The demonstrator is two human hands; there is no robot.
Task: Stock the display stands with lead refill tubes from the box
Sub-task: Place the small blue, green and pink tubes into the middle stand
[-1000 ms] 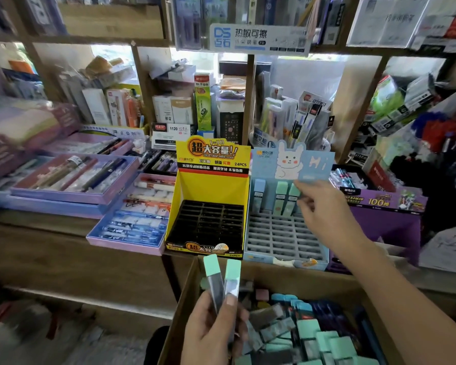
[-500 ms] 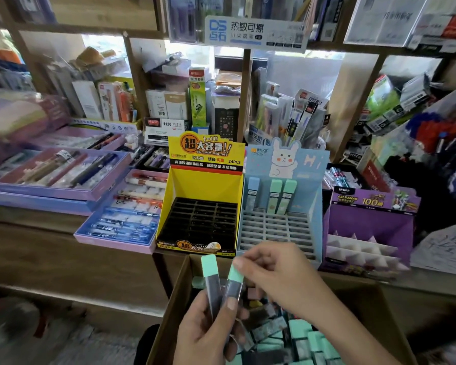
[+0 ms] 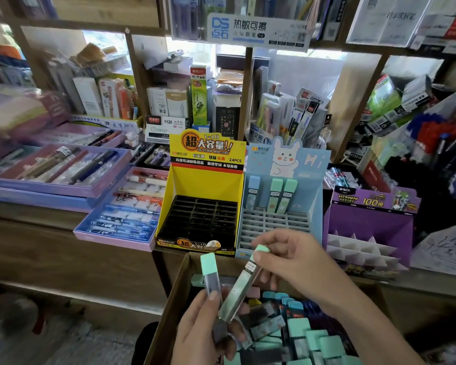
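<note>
Tubes (image 3: 241,285) — two: left hand (image 3: 203,330), right hand (image 3: 298,267); blue stand (image 3: 274,222), three.

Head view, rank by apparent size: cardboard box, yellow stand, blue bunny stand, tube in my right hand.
1. cardboard box, though nearest the camera and cropped.
2. yellow stand and blue bunny stand look alike.
3. tube pinched by right hand.

Three display stands: yellow stand (image 3: 204,181), blue stand (image 3: 315,188), purple stand (image 3: 366,226); three lead refill tubes (image 3: 274,193) slotted in blue, two mint-capped tubes (image 3: 210,272) held, one cardboard box (image 3: 175,293).
</note>
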